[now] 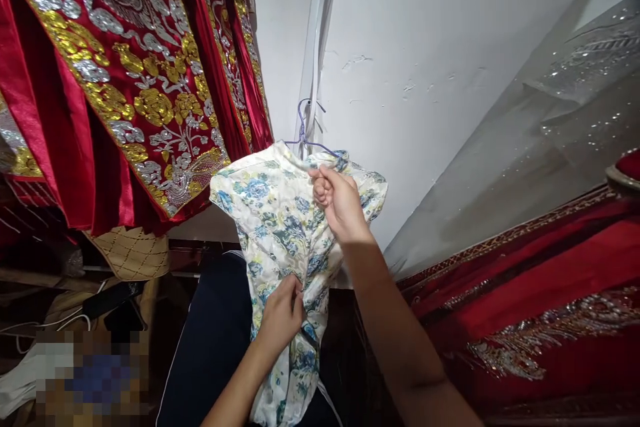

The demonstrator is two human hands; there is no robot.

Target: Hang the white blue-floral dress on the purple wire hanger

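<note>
A white blouse (273, 213) with blue and yellow flowers hangs from a purple wire hanger (303, 127) in front of the pale wall. My right hand (336, 197) is closed on the blouse near its neckline, with the thumb uppermost and the fingers curled. Lower down, my left hand (283, 313) pinches the front of the blouse close to its middle line. The cloth is creased between the two hands. Exactly which edge lies under the fingers cannot be made out.
Red garments (150, 80) with gold and silver embroidery hang at the upper left. Red beaded cloth (540, 320) lies to the right, below a clear plastic cover (500, 147). A tan quilted piece (133, 253) and white cables (75, 317) are at the lower left.
</note>
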